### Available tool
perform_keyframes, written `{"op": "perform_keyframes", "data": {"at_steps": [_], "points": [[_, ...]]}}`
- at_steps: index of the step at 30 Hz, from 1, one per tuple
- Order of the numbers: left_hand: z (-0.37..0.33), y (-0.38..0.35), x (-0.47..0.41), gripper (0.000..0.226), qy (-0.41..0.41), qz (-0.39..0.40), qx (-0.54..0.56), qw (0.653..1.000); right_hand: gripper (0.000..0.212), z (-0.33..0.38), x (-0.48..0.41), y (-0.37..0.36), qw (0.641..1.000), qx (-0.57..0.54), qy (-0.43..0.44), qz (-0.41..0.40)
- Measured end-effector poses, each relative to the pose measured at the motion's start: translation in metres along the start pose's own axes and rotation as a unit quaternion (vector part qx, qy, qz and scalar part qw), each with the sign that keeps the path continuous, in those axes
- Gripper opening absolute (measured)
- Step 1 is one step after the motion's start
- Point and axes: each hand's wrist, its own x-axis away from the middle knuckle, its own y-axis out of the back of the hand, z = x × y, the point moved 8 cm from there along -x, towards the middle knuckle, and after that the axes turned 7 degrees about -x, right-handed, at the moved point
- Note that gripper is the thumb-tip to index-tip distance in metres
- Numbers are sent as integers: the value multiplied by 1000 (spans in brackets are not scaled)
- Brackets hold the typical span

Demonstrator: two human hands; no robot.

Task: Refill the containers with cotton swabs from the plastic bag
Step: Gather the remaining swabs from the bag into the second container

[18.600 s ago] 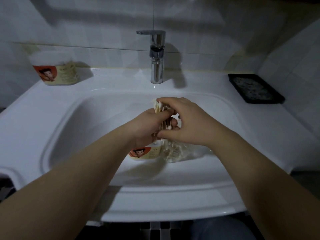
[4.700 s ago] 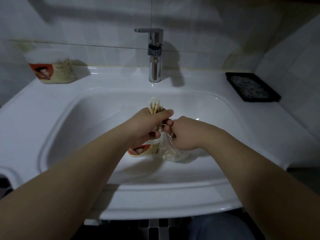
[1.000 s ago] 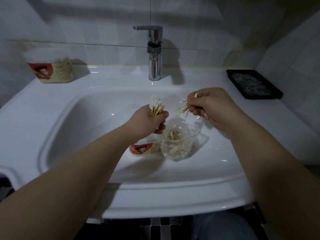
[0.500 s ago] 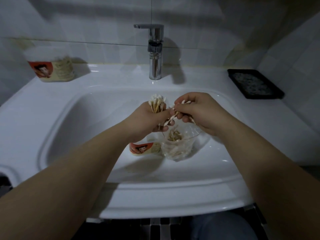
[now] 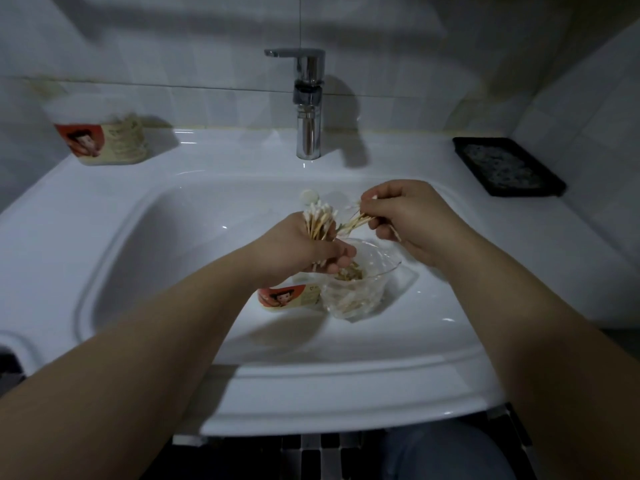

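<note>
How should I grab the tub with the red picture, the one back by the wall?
Probably round the middle of the tub, coming from the front. It stands upright on the sink ledge, its side is round, and the wall sits right behind it, so the front is open.

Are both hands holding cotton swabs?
Yes, the left hand grips an upright bundle of swabs and the right hand pinches a few more swabs beside it.

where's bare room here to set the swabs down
Free: ledge between back container and faucet, ledge between faucet and black tray, basin left side. Crowded: basin centre, with plastic bag, second container, left hand and right hand.
</note>
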Motion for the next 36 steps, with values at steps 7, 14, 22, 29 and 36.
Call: {"op": "perform_keyframes", "data": {"at_steps": [7, 14, 22, 29, 36], "points": [[4, 16, -5, 16, 25, -75, -27, 997, 5, 7, 2, 9, 999, 10, 27, -19], [8, 32, -7, 22, 37, -159, -11, 987, 5, 6, 4, 1, 998, 46, 27, 26], [-6, 24, -6, 17, -39, -129, -48, 990, 5, 1, 10, -15, 993, 76, 18, 85], [-12, 23, -5, 8, -74, -148, -181, 970, 10, -2, 11, -19, 992, 80, 0, 100], [-11, 26, -5, 6, -70, -159, -221, 960, 7, 0, 8, -9, 991, 115, 9, 60]]}}
